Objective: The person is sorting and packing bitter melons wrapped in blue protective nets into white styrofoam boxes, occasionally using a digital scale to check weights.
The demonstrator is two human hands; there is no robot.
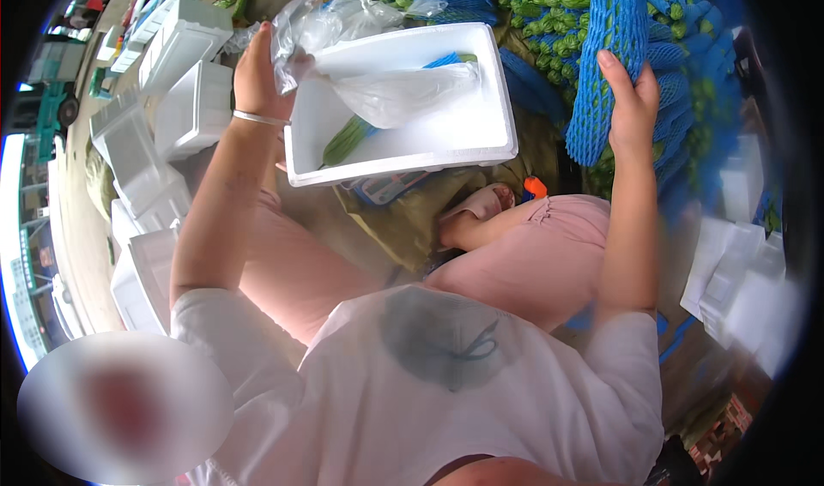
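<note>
A white foam box [505,100] sits in front of me, tilted a little. Inside it lies a long green gourd [345,140], partly in a blue net sleeve, with a sheet of clear plastic [403,96] over it. My left hand [262,78] is closed on a clear plastic bag [296,36] at the box's left end; its fingertips are partly hidden. Out to the right, my right hand [633,100] grips a blue foam net sleeve [605,48], thumb on the near side. Whatever fills the sleeve is mostly covered by the netting.
Behind the box and to the right rises a heap of green gourds [549,14] in blue nets. Stacked white foam boxes [193,108] line the left; more white boxes [730,271] stand at right. Olive cloth [386,224] lies under the box. A truck [51,100] is far left.
</note>
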